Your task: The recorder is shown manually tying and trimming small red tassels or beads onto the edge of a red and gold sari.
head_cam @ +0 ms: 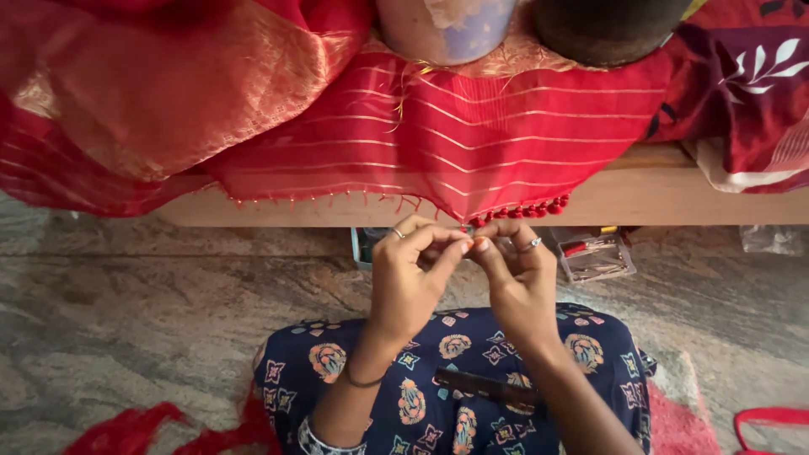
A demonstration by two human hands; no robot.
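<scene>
A red cloth with gold stripes (472,135) hangs over the edge of a low wooden bench (640,198). Small red tassel knots (527,209) run along its lower hem at the right. My left hand (413,274) and my right hand (516,270) meet just under the hem, fingertips pinched together on the fringe threads at the end of the tassel row. Each hand wears a ring. A thin bangle sits on my left wrist. My lap below is covered by dark blue patterned fabric (455,379).
Two round pots, a pale pot (447,29) and a dark pot (602,29), stand on the cloth. A clear box of small tools (594,257) lies on the stone floor under the bench. Red thread scraps (160,425) lie at the lower left, and a maroon printed cloth (750,93) at the right.
</scene>
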